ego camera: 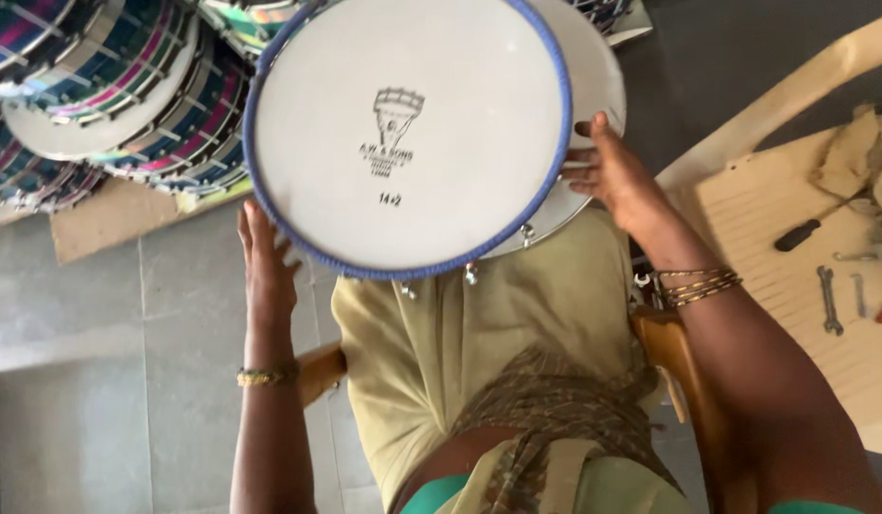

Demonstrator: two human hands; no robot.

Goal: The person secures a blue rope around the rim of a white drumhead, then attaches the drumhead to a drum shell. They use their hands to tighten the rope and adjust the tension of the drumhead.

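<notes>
From the head camera, a blue-rimmed drum head [407, 133] sits over the lap between both hands. The left hand [267, 265] presses flat and open on its lower edge; the right hand [617, 171] grips the white frame drum [593, 86] behind it. A screwdriver [812, 228] and spanners [829, 300] lie on the wooden chair [774, 276].

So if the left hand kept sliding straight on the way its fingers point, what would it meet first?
The left hand already lies against the blue rim of the white drum, fingers pointing up the picture. Beyond the rim, probably the stack of coloured drums, though depth is unclear.
</notes>
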